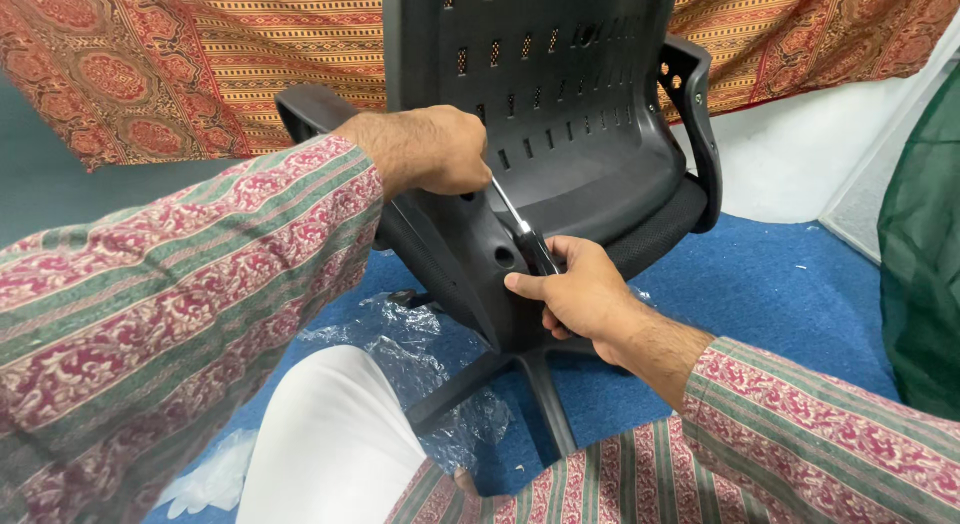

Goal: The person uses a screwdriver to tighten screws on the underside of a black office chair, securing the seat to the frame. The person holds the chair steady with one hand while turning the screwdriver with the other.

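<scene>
**Ana:** Gripping tight, that right hand (575, 289) is wrapping the dark handle of the screwdriver (520, 232), fingers pressed together around it, low on the back of the black office chair (560, 114).

**Ben:** And the left hand (440, 149) is curling shut near the tip, where the shaft is meeting the plastic shell.

**Ana:** To my eye that's steadying. Keeping the shaft in line with the screw hole and pushing firmly is what's mattering here, or the tip could slip out.

**Ben:** Agreed. Blue carpet (800, 284) is lying under the chair's star base, with crumpled clear plastic wrap (400, 334) beside it.

**Ana:** A patterned red cloth (200, 54) is hanging behind.
</scene>
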